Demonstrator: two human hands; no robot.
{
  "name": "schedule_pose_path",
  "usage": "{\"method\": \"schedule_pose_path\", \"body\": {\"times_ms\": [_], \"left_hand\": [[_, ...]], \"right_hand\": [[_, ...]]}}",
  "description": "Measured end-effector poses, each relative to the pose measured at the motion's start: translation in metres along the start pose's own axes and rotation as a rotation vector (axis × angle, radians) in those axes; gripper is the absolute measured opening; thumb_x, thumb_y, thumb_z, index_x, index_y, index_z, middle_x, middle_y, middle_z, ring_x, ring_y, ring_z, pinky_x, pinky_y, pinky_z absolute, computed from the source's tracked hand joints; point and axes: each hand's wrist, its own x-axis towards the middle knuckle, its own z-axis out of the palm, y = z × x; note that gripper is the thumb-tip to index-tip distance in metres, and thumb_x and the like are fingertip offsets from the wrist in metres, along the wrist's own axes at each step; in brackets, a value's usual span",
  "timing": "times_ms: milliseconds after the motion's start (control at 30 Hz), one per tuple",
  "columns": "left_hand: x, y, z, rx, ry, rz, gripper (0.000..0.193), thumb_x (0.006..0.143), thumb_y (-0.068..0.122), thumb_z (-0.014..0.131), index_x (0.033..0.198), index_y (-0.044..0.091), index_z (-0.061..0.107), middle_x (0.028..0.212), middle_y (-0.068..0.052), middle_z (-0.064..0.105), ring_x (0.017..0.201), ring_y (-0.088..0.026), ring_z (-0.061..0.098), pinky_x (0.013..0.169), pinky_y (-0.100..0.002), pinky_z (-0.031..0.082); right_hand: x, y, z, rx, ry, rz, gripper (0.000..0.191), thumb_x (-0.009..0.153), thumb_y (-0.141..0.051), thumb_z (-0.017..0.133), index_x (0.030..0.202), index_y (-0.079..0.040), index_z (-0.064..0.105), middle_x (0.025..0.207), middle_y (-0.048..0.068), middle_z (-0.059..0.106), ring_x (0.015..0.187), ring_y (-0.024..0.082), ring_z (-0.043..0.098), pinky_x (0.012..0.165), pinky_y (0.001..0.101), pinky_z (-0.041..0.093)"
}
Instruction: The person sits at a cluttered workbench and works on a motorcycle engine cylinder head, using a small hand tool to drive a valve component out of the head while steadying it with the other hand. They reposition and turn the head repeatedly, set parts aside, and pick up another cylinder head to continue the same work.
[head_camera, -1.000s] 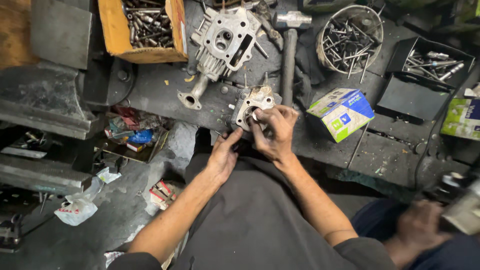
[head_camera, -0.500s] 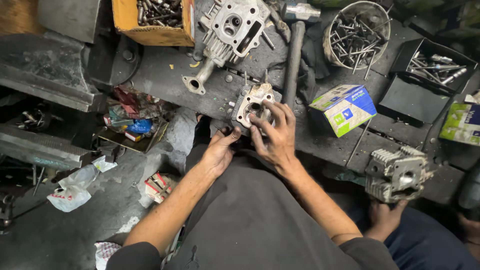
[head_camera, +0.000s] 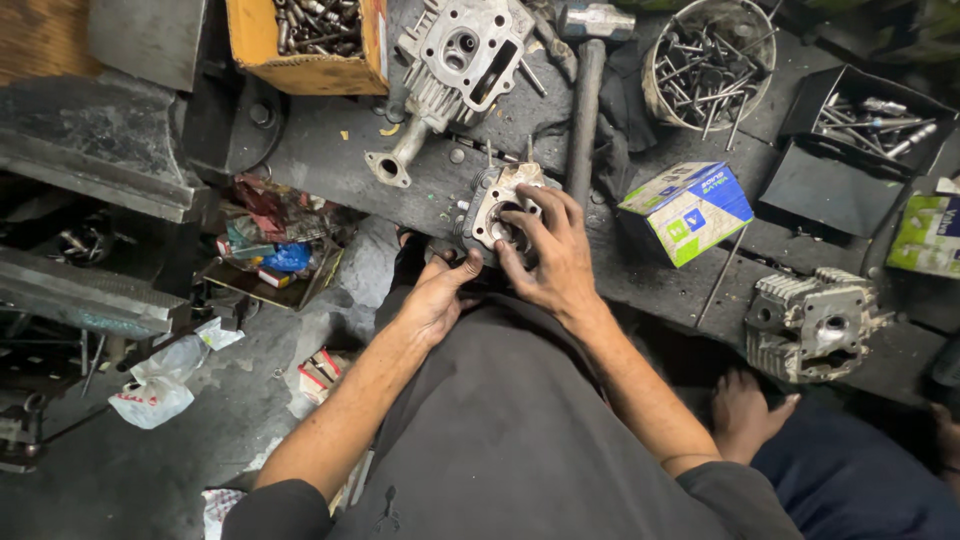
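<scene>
A small grey cylinder head (head_camera: 497, 203) with a round bore lies at the near edge of the dark workbench (head_camera: 330, 150). My right hand (head_camera: 553, 255) lies over its right side, fingers pressing on its face around the bore. My left hand (head_camera: 440, 292) grips its lower left edge from below, thumb against the casting. Both forearms reach up from my lap, which is covered in dark cloth.
A larger cylinder head (head_camera: 462, 48) lies behind, a hammer (head_camera: 585, 90) beside it. A yellow box of bolts (head_camera: 310, 35), a round tin of bolts (head_camera: 708, 62), a black tool tray (head_camera: 862, 125) and a blue carton (head_camera: 688, 212) surround them. A third cylinder head (head_camera: 810, 322) sits right, above another person's foot (head_camera: 745, 412).
Another person's hand brought a finned cylinder head in at the right and left it on the bench. My hands stayed on the small head, with my right fingers shifting over its face.
</scene>
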Motion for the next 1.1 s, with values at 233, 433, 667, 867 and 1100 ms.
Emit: {"method": "schedule_pose_path", "body": {"times_ms": [233,433,667,867,1100], "left_hand": [[0.006,0.005,-0.002,0.097,0.054,0.008,0.071,0.079,0.041,0.079,0.137,0.017,0.045,0.129,-0.004,0.060,0.118,-0.022,0.057,0.091,-0.052,0.051],[0.007,0.006,-0.001,0.097,0.037,0.029,0.073,0.080,0.038,0.081,0.138,0.015,0.045,0.130,-0.005,0.058,0.120,-0.024,0.054,0.092,-0.052,0.048],[0.007,0.008,0.003,0.142,0.087,0.009,0.072,0.080,0.038,0.080,0.138,0.017,0.043,0.135,-0.004,0.056,0.124,-0.024,0.051,0.094,-0.057,0.043],[0.006,0.011,0.007,0.132,0.089,-0.016,0.077,0.078,0.040,0.081,0.141,0.019,0.041,0.138,-0.005,0.055,0.126,-0.023,0.051,0.096,-0.058,0.043],[0.006,0.012,0.007,0.097,-0.033,0.026,0.080,0.079,0.038,0.083,0.144,0.018,0.042,0.135,-0.002,0.055,0.121,-0.022,0.053,0.094,-0.055,0.049]], "right_hand": [[0.005,-0.001,0.001,0.000,0.027,0.004,0.030,0.084,-0.015,0.081,0.111,-0.008,0.071,0.141,0.012,0.058,0.134,0.038,0.049,0.113,0.0477,0.045],[0.005,0.001,0.007,0.026,0.054,0.036,0.030,0.083,-0.014,0.081,0.110,-0.007,0.070,0.142,0.012,0.056,0.136,0.039,0.046,0.115,0.0492,0.041],[0.004,0.003,0.007,0.048,0.045,0.048,0.029,0.084,-0.012,0.080,0.110,-0.006,0.069,0.143,0.013,0.055,0.138,0.039,0.044,0.118,0.0503,0.038],[0.004,0.006,0.006,0.056,0.049,0.041,0.028,0.084,-0.012,0.081,0.109,-0.007,0.069,0.142,0.012,0.055,0.137,0.038,0.044,0.117,0.0502,0.038],[0.006,0.006,0.001,0.062,0.043,0.044,0.028,0.085,-0.013,0.081,0.109,-0.006,0.069,0.142,0.013,0.055,0.138,0.039,0.043,0.117,0.0504,0.038]]}}
